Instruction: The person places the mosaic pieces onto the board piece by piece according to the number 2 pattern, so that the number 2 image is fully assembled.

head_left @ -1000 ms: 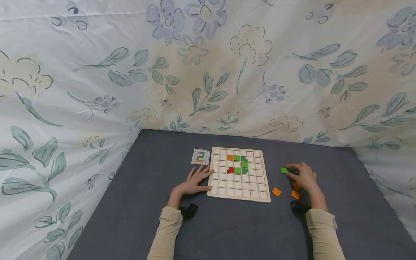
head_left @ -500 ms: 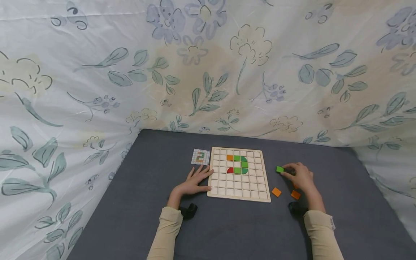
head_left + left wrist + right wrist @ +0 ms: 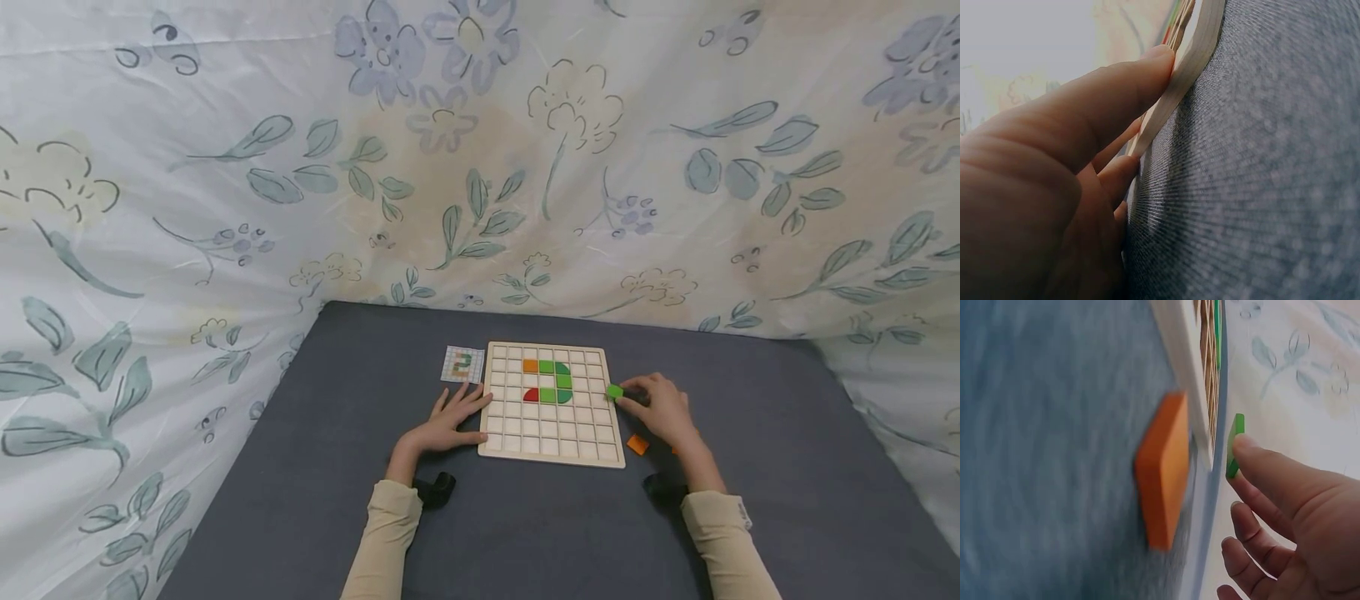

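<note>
A wooden grid board [image 3: 551,425] lies on the dark cloth, with orange, green, dark green and red tiles set in some of its squares. Spread along the board's left edge, my left hand [image 3: 444,423] touches the frame with thumb and fingertips. My right hand [image 3: 660,408] pinches a green square tile [image 3: 615,392] between thumb and index finger, at the board's right rim. In the right wrist view the same green tile [image 3: 1235,445] is held clear of the table, its other fingers loosely curled. An orange tile [image 3: 638,444] lies just below that hand.
A small pattern card [image 3: 462,364] lies by the board's upper left corner. Another orange tile [image 3: 675,451] is mostly hidden under the right wrist. Floral fabric [image 3: 480,167] hangs behind and beside the dark tabletop [image 3: 555,533].
My right hand has carried the green tile leftward from the table's right side to the board's right edge. The left hand has stayed in place.
</note>
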Motion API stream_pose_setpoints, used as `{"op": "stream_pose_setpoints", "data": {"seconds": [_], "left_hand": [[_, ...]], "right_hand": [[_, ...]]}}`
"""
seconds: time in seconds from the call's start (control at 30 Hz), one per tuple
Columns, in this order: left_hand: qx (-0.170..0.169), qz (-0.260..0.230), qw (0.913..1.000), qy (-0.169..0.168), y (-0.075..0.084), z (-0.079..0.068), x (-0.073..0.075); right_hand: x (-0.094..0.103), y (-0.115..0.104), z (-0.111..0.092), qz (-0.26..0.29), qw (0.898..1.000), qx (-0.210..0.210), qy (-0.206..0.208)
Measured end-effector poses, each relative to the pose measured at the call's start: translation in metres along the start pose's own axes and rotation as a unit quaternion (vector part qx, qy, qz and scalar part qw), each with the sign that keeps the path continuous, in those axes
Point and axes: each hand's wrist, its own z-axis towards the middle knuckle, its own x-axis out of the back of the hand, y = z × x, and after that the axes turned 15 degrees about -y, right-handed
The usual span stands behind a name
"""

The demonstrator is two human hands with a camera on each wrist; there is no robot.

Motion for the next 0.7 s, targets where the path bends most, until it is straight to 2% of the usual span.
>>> {"op": "stream_pose_setpoints", "data": {"seconds": [0.17,0.7], "left_hand": [[-0.002,0.0,1.0,0.002,0.001,-0.001,-0.001],[0.001,0.008,1.0,0.004,-0.002,0.0,-0.003]], "right_hand": [[-0.007,-0.012,0.002,-0.006,1.0,0.008,0.001],[-0.019,-0.049,0.007,0.0,0.997,0.07,0.014]]}}
